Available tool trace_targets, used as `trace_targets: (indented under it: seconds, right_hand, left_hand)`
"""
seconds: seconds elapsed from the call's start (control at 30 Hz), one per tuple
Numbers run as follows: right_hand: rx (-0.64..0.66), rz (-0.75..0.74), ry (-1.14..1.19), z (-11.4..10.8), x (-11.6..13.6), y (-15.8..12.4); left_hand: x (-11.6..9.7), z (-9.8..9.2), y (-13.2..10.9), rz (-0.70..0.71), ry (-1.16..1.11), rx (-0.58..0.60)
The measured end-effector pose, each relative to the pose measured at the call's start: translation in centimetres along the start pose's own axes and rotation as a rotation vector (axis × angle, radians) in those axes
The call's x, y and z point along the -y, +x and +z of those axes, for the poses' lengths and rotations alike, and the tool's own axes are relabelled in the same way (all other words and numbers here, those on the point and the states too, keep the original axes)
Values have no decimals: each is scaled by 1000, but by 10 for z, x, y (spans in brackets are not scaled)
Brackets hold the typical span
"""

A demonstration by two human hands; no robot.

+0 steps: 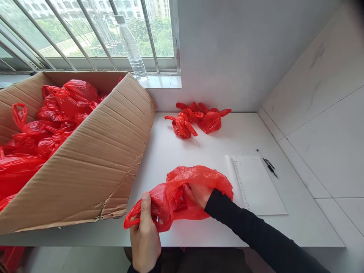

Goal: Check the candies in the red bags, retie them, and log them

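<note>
A red plastic bag (204, 175) lies opened out at the front of the white table, its mouth facing me. My left hand (146, 231) pinches the bag's handle at the left, thumb on top. Inside the mouth reaches my right hand (199, 193), with its fingers mostly hidden by the plastic. Beside those fingers, a small red item with dark print (180, 199) shows within the bag; whether I grip it cannot be made out.
A cardboard box (93, 163) full of tied red bags (71, 98) stands at left. Several knotted red bags (183, 125) sit near the wall. At right lie a notepad (260, 185) and a pen (270, 167). A water bottle (132, 51) stands on the windowsill.
</note>
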State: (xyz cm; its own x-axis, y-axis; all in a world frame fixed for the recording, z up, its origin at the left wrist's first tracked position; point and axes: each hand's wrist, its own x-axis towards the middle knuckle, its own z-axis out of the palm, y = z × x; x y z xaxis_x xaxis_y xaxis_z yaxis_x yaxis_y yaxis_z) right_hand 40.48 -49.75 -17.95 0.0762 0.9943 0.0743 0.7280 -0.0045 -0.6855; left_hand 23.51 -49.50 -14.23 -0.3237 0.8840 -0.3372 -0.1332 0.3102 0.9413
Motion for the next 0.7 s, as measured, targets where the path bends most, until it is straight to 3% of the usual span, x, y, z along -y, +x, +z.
trace_targets:
  seconds: [0.13,0.3,0.57,0.7]
  right_hand:
    - [-17,-21,-25,-11,9,-11]
    - [165,-42,-104,-18,11,-24]
    - [314,-122,-234,-8,14,-21]
    - [287,-97,-246,-1,15,-18]
  left_hand:
    - [-1,1,0,-42,-46,-27]
    - [-4,6,-4,-49,-85,-67]
    - [-6,6,-5,-45,-100,-64]
    - [-7,5,-7,-56,-118,-66]
